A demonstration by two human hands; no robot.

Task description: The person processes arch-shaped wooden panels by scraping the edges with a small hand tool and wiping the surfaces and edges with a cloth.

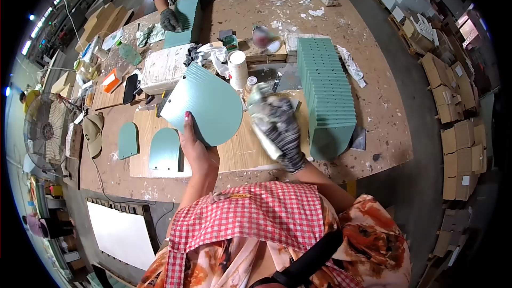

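Observation:
My left hand, bare, grips the lower edge of a pale green panel with a rounded end, its thumb lying on the face. The panel is held tilted above the wooden board. To its right my right hand wears a grey striped glove and is apart from the panel. Motion blurs its fingers and a whitish patch around them, so I cannot make out whether it holds anything. Two smaller rounded green pieces, one nearer and one farther left, lie beside my left hand. A long row of green panels stands at the right.
Past the panel stand a white bottle and a small jar. A white-smeared block, a phone and a cap are at left. Across the table, a co-worker's gloved hand rests on another green stack.

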